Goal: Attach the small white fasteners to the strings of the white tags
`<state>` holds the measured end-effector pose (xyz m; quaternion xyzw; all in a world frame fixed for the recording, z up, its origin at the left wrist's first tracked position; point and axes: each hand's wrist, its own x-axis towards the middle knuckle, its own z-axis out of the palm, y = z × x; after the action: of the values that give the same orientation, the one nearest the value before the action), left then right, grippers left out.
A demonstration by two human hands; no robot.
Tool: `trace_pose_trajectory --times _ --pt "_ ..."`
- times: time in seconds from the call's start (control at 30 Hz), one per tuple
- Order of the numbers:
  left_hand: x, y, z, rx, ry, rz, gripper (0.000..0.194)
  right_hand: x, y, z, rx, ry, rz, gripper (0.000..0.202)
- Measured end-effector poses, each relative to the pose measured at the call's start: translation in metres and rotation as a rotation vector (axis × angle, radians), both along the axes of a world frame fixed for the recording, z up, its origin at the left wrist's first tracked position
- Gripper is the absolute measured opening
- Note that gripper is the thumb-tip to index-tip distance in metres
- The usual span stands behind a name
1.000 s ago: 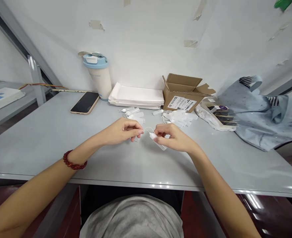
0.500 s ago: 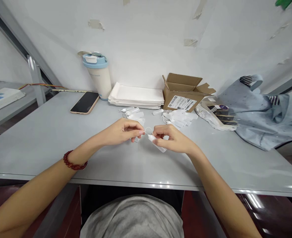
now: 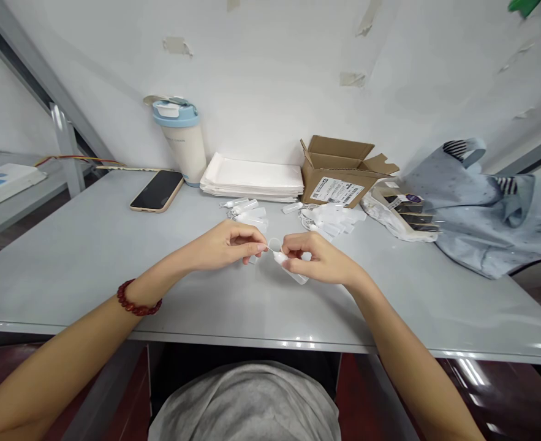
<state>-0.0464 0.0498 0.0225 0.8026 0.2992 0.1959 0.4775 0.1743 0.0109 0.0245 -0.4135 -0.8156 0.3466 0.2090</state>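
My right hand (image 3: pixel 318 257) is closed around a small translucent white squeeze bottle (image 3: pixel 279 257), which lies tilted with its narrow end toward the left. From that end a thin wire-like tip (image 3: pixel 270 249) runs to my left hand (image 3: pixel 238 245), whose thumb and forefinger pinch its far end. A clear round loop (image 3: pixel 274 243) stands between the hands, beside the tip. Below my left fingers a bit of translucent white plastic (image 3: pixel 253 260) shows; most of it is hidden. Similar bottles lie in a left pile (image 3: pixel 252 214) and a right pile (image 3: pixel 332 217) beyond the hands.
On the grey table (image 3: pixel 206 306), a phone (image 3: pixel 157 191) and a blue-lidded cup (image 3: pixel 182 144) stand at the left. White envelope-like sheets (image 3: pixel 254 177) are stacked by the wall. An open cardboard box (image 3: pixel 339 177), a plastic-wrapped packet (image 3: pixel 403 214) and blue cloth (image 3: pixel 495 208) are rightward.
Both hands keep nearly the same pose. The bottle and the loop have shifted very slightly; my grips look unchanged.
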Motion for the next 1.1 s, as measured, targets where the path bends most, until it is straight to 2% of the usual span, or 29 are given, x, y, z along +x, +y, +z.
trace_pose_trajectory --times 0.5,0.7,1.1 --pt "0.0009 -0.0013 0.0010 -0.002 0.052 0.004 0.020 -0.0031 -0.0007 -0.0021 -0.004 0.014 0.011 0.017" --pt "0.0004 -0.0018 0.0026 -0.010 0.028 0.018 0.017 -0.0026 -0.0016 -0.0024 -0.077 0.023 -0.033 0.017" --pt "-0.0012 -0.0018 0.0015 -0.003 0.024 0.027 0.020 -0.0016 -0.0017 -0.0028 -0.029 0.039 -0.072 0.016"
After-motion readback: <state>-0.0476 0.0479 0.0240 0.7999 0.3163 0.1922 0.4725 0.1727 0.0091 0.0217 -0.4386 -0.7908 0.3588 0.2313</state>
